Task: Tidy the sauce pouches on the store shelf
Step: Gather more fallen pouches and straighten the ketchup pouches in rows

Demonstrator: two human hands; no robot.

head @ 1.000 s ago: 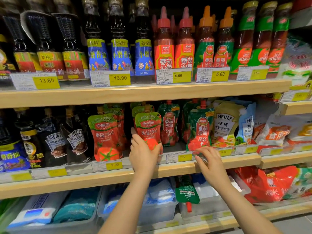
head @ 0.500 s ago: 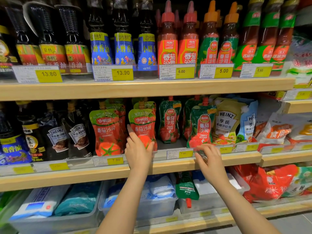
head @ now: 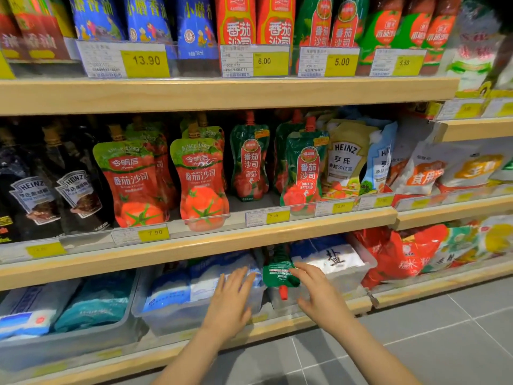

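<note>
On the middle shelf (head: 194, 243) stand red tomato ketchup pouches (head: 201, 184) and green ketchup pouches (head: 304, 173), upright in rows. One green ketchup pouch (head: 279, 269) hangs upside down between two clear bins on the bottom shelf, its red cap pointing down. My left hand (head: 231, 298) is open, fingers spread over the left bin, just left of that pouch. My right hand (head: 319, 293) is open too, its fingertips touching or nearly touching the pouch's right edge. Neither hand holds anything.
Dark Heinz sauce bottles (head: 75, 190) fill the middle shelf's left; Heinz salad dressing pouches (head: 347, 162) and bags sit at its right. Clear bins (head: 172, 315) of salt bags line the bottom shelf. Bottles stand on the top shelf. Grey tiled floor (head: 416, 343) lies below.
Both hands have dropped from the middle shelf to the bottom shelf. My left hand let go of the red ketchup pouch, which now stands upright. The view has moved closer and lower.
</note>
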